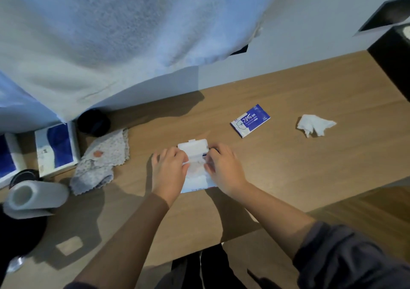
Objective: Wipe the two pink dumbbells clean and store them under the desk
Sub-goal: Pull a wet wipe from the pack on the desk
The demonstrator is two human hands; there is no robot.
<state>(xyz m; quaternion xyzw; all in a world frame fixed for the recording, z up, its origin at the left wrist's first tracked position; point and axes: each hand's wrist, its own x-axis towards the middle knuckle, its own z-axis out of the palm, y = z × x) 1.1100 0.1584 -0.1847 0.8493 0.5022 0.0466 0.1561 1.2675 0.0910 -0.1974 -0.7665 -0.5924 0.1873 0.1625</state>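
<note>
A white pack of wet wipes (pixel 196 168) lies on the wooden desk (pixel 288 160) in front of me, its white lid (pixel 192 147) flipped up at the far end. My left hand (pixel 169 170) pinches the pack's left side. My right hand (pixel 223 166) grips its right side near the opening, fingers on a translucent wipe. No pink dumbbell is in view.
A small blue wipe sachet (pixel 250 120) and a crumpled white wipe (pixel 315 124) lie to the right. To the left are a patterned cloth (pixel 101 162), a paper roll (pixel 33 196), a black cup (pixel 93 122) and blue-white boxes (pixel 56 148). A pale towel (pixel 111 33) hangs above.
</note>
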